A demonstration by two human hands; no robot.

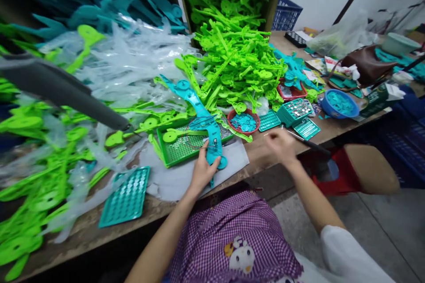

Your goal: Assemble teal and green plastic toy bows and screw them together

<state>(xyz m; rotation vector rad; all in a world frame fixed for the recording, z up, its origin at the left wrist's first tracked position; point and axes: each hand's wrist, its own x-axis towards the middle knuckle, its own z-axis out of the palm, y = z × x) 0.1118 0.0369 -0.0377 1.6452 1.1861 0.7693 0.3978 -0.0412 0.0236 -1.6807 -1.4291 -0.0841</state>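
My left hand point(202, 172) grips the lower end of a long teal plastic part point(214, 135), thumb on top. The part is held tilted over a green perforated tray point(172, 158), with a small metal piece set in it. A lime-green plastic arm point(171, 135) lies across that tray. My right hand point(282, 145), slightly blurred, is raised off the table's front edge with its fingers curled together; what they hold is too small to make out. Nearest to it are a red bowl point(229, 119) of small teal pieces and a teal tray of round metal discs point(297, 110).
Lime-green parts point(235, 62) spill from a box at the back. Clear plastic bags point(133, 57) and more green parts cover the left. A dark grey bar point(66, 84) juts in from the left. A teal tray point(126, 196) lies by the front edge; a blue bowl point(340, 112) stands right.
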